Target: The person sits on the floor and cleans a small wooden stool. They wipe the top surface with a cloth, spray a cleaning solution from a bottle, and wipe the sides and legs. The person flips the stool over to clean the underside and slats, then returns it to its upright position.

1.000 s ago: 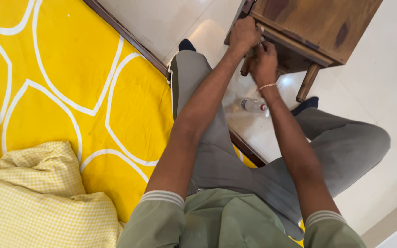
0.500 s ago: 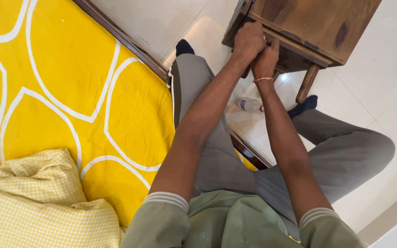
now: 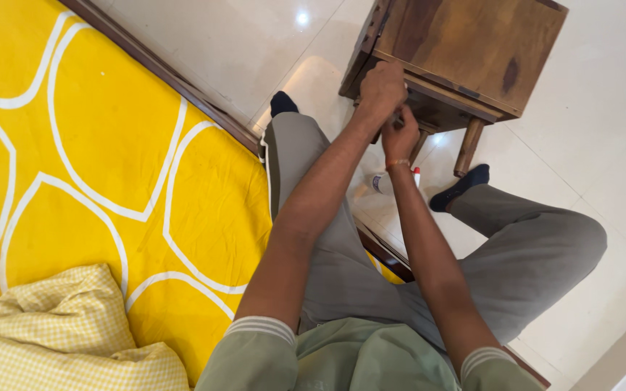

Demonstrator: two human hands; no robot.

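Seated on a yellow bed (image 3: 110, 166), the left hand (image 3: 382, 90) and right hand (image 3: 401, 137) reach a wooden desk's (image 3: 472, 51) front edge, each grip curled, contents indiscernible.

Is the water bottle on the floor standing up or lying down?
Lying down. The clear bottle rests on its side on the white floor, its red cap end pointing sideways, partly hidden behind the right hand and wrist.

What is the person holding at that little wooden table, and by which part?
The left hand grips the front edge of the wooden side table. The right hand is closed just below it; whether it holds anything cannot be told.
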